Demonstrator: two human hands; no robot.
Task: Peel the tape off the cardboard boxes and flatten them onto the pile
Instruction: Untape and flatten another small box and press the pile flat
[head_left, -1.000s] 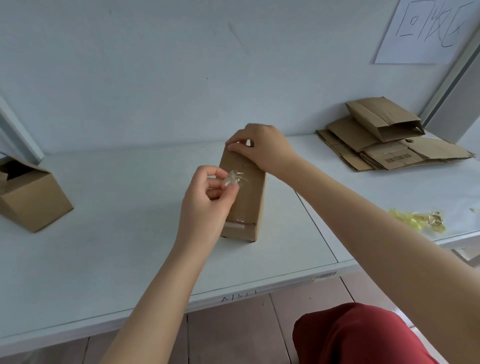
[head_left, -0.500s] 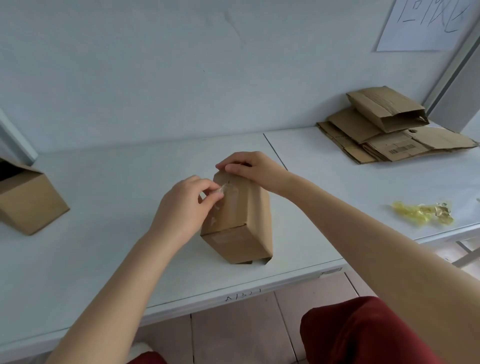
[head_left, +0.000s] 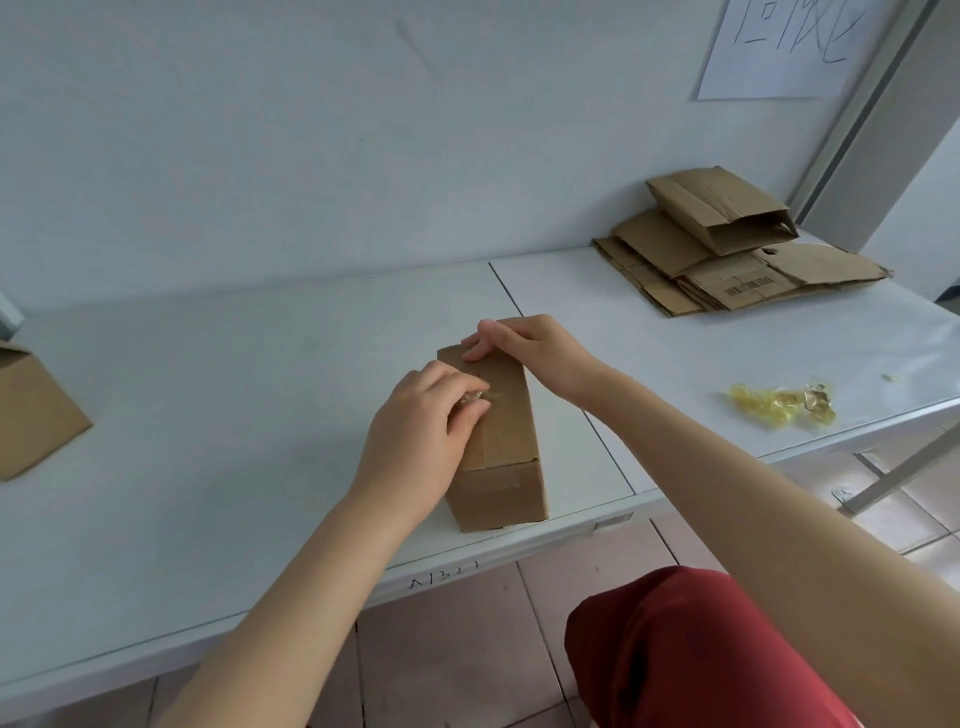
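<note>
While the left hand (head_left: 415, 431) has its fingers (head_left: 457, 387) curled and pinching a crumpled scrap of clear tape (head_left: 479, 397), the scrap sits right at the centre seam on top of the long brown cardboard box (head_left: 501, 467). Can't tell whether it's attached to the seam or free. Just beyond those fingers, right hand (head_left: 530, 348) lies over the box's far end, fingers (head_left: 480, 354) roughly straight, pressing down to steady it, not wrapped round anything. Box lies lengthwise under both hands on the white surface (head_left: 234, 415), near its front edge, flaps closed, not flattened.

Step, my read: tape peel on this box, top seam. Next: pull the scrap along the seam toward the near end, low angle, right hand holding the box down; then check end faces for more tape before collapsing.

Further out, right of the fingers: yellowish wad of peeled tape (head_left: 779, 405); beyond it, far right, pile of flattened brown cardboard (head_left: 727, 280), the destination. Well off to the left: second brown cardboard box (head_left: 31, 415), unflattened.
</note>
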